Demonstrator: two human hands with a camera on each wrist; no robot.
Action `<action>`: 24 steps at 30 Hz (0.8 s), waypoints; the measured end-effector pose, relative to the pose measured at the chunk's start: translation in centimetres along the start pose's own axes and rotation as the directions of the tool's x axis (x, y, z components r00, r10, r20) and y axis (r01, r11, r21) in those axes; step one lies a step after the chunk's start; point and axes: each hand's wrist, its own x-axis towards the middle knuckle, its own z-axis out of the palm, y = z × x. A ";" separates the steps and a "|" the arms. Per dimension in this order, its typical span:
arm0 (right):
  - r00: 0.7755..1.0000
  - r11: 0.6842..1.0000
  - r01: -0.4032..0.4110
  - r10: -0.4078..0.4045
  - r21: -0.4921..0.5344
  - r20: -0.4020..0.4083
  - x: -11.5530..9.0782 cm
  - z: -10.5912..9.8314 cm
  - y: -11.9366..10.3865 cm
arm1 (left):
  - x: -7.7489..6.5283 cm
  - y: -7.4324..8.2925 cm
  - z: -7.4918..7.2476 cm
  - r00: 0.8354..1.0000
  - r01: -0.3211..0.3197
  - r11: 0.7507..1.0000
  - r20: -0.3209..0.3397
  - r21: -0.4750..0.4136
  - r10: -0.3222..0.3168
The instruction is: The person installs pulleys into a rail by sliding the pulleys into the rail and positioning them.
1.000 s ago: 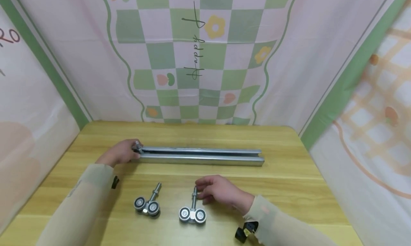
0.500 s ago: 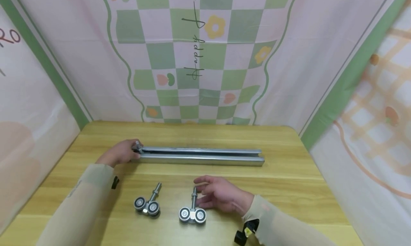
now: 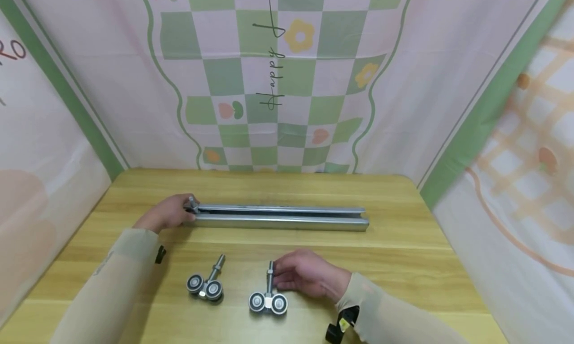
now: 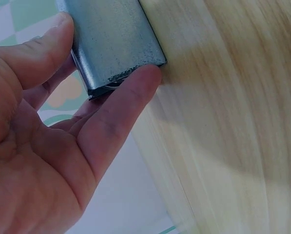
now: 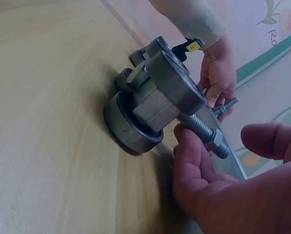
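In the head view, my left hand [image 3: 172, 213] grips the left end of a steel C-channel track [image 3: 282, 223], where a bolt [image 3: 193, 202] sticks up from the slot. The left wrist view has the thumb along the side of the track [image 4: 111, 39] and a fingertip at its end edge. My right hand [image 3: 309, 274] is beside the upright bolt of a roller trolley [image 3: 268, 301]. In the right wrist view, a finger [image 5: 189, 156] touches the trolley's threaded bolt [image 5: 201, 129], while the thumb [image 5: 264, 141] stays apart from it.
A second roller trolley [image 3: 205, 286] lies to the left with its bolt slanting up and right. Everything rests on a wooden table [image 3: 390, 264]. A patterned cloth [image 3: 300, 85] hangs behind the table, with more cloth at both sides.
My right hand has lowered slightly, and its spread fingers have drawn together beside the trolley's bolt. The left hand, the track and the trolleys stay in place.
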 end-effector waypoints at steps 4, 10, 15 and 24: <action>1.000 1.000 0.003 -0.003 -0.016 0.007 0.1 -0.1 0.2 | 0.0 0.0 0.0 1.000 -0.003 1.000 0.000 0.002 0.003; 1.000 0.998 -0.020 0.021 -0.059 0.014 0.4 -0.2 0.3 | -0.1 0.0 -0.1 1.000 -0.002 1.000 0.002 0.001 0.002; 0.998 0.993 -0.059 0.061 -0.104 0.018 0.6 -0.3 0.2 | -0.1 0.0 -0.1 1.000 0.000 1.000 0.006 0.002 0.000; 0.998 0.991 -0.062 0.064 -0.118 0.019 1.0 -0.4 0.4 | -0.1 0.0 -0.1 1.000 0.012 1.000 0.010 -0.017 -0.012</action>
